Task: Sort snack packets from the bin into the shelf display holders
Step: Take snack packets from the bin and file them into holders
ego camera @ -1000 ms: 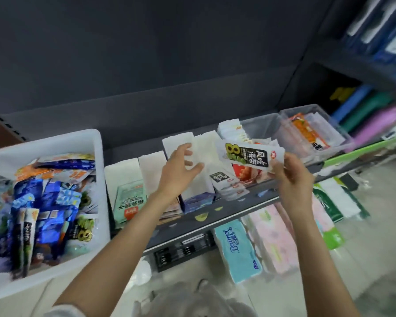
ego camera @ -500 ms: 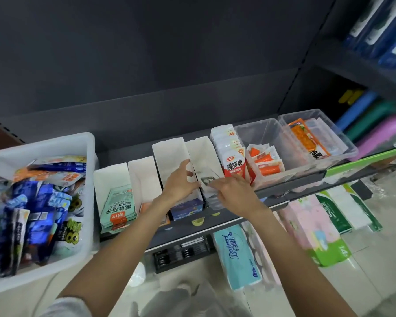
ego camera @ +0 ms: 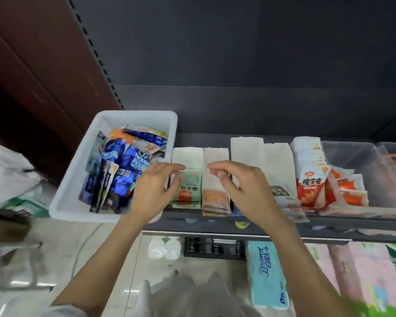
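Observation:
A white bin (ego camera: 78, 179) full of mixed snack packets (ego camera: 121, 165), mostly blue, stands at the shelf's left end. Right of it runs a row of white display holders (ego camera: 246, 154) with green packets (ego camera: 189, 191), orange packets (ego camera: 215, 199) and red-and-white packets (ego camera: 310, 186). My left hand (ego camera: 152, 191) hovers over the bin's right edge and the green packets, fingers loosely curled, holding nothing. My right hand (ego camera: 235, 181) hangs above the orange packets' holder, fingers curled inward, with nothing visible in it. A black-and-white packet (ego camera: 280, 191) lies in the holder just right of that hand.
Clear plastic tubs (ego camera: 352, 152) with orange packets sit at the right of the shelf (ego camera: 329, 227). Tissue packs (ego camera: 266, 271) lie on the lower level. A white plastic bag (ego camera: 7, 177) is at far left. The dark back panel rises behind.
The black-and-white packet has left my right hand and lies in a holder. Both hands have shifted left toward the bin, and my view has swung left with them.

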A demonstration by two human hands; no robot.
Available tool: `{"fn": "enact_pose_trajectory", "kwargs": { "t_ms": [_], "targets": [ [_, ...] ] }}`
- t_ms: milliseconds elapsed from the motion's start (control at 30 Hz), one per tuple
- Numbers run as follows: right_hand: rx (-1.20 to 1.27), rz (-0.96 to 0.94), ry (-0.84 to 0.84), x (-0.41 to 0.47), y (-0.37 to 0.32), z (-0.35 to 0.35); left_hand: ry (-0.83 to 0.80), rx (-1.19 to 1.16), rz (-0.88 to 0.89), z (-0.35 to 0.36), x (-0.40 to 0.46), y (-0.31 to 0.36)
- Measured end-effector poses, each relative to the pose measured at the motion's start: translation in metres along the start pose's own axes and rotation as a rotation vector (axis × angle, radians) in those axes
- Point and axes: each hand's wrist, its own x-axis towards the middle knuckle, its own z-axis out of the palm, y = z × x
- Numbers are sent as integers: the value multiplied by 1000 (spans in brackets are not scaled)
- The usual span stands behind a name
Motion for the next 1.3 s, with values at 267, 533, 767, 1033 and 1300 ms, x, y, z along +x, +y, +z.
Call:
{"fn": "enact_pose_trajectory", "kwargs": {
  "t_ms": [267,533,767,1033,1300],
  "targets": [
    [-146,-12,-176,78,-50,154,-125,173,-414,-62,-25,-159],
    [-549,444,-218,131,-37,251,-284,185,-23,-56,-3,-218],
    [-441,577,32,133,-51,234,-524,242,39,-46,11,-218],
    [45,549,625,110,-89,177,-227,-457,-156,-57,15,-204],
    [882,800,644,97,-96,192,-345,-1285,-647,-89,27,-165]
  ]
}}
